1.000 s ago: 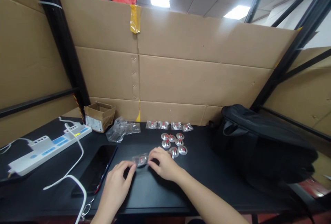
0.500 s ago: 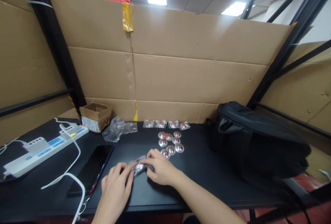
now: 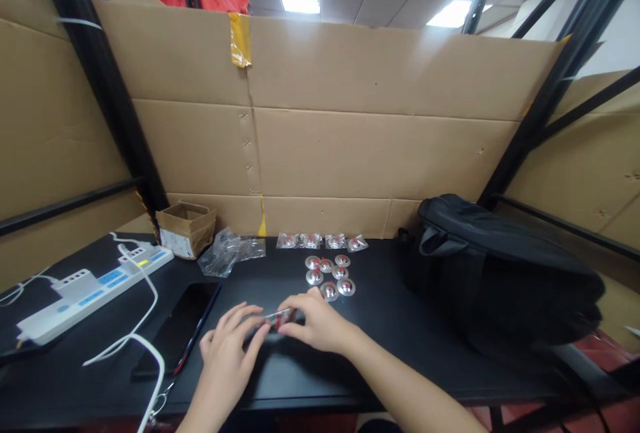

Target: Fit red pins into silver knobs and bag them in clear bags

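Note:
Between my two hands, a small clear plastic bag (image 3: 281, 317) with a silver and red piece in it, apparently a finger cymbal, is held tilted above the black table. My left hand (image 3: 233, 343) pinches its left end between thumb and fingers. At the right end, my right hand (image 3: 315, 321) grips it the same way, hiding part of it. Just beyond my right hand lie several loose finger cymbals (image 3: 345, 287), silver domed discs with red centres. Behind them is a row of bagged finger cymbals (image 3: 311, 241).
Crumpled clear plastic (image 3: 230, 251) and a small open cardboard box (image 3: 186, 227) sit at the back left. A black phone (image 3: 177, 326), white cable (image 3: 150, 346) and power strip (image 3: 95, 293) occupy the left. A black bag (image 3: 495, 279) stands at right, before a cardboard wall (image 3: 320, 153).
My hands have lifted the bagged piece off the table and tilted it up. The loose cymbal nearest my right hand is no longer visible.

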{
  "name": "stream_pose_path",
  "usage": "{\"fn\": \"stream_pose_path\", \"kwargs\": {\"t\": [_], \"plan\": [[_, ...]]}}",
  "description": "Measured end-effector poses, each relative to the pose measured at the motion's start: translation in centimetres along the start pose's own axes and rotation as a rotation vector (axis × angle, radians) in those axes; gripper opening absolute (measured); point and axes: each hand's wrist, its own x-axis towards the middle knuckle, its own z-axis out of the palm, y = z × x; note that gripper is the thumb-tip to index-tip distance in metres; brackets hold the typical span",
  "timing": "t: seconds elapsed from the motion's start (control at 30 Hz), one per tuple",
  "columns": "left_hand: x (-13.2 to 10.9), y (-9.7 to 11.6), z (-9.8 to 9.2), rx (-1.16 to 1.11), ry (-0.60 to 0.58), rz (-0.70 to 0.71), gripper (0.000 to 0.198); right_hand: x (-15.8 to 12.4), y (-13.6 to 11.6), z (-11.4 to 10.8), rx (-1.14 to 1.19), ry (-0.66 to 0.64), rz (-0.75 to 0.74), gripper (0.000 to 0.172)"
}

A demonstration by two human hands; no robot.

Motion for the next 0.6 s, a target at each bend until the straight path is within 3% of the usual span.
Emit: {"fn": "stream_pose_path", "kwargs": {"t": [0.1, 0.2, 0.27, 0.37, 0.47, 0.6], "plan": [[0.4, 1.0, -0.2, -0.07, -0.058, 0.007, 0.031, -0.3, 0.2, -3.6, 0.161, 0.02, 0.022, 0.02], [0.5, 1.4, 0.3, -0.069, -0.08, -0.018, 0.032, -0.8, 2.0, -9.0, 0.087, 0.143, 0.074, 0.018], [0.5, 1.5, 0.9, -0.055, -0.086, -0.025, 0.03, -1.1, 4.7, -12.9, -0.076, 0.255, 0.175, 0.018], [0.3, 1.5, 1.6, -0.034, -0.103, 0.002, 0.027, -1.3, 10.5, -17.6, -0.345, 0.428, 0.465, 0.021], [0.1, 1.6, 1.7, -0.021, -0.112, 0.021, 0.026, -1.4, 16.0, -20.1, -0.54, 0.418, 0.863, 0.021], [0.1, 1.7, 1.6, -0.011, -0.121, 0.021, 0.024, -1.3, 20.2, -20.6, -0.526, 0.351, 0.996, 0.015]]}}
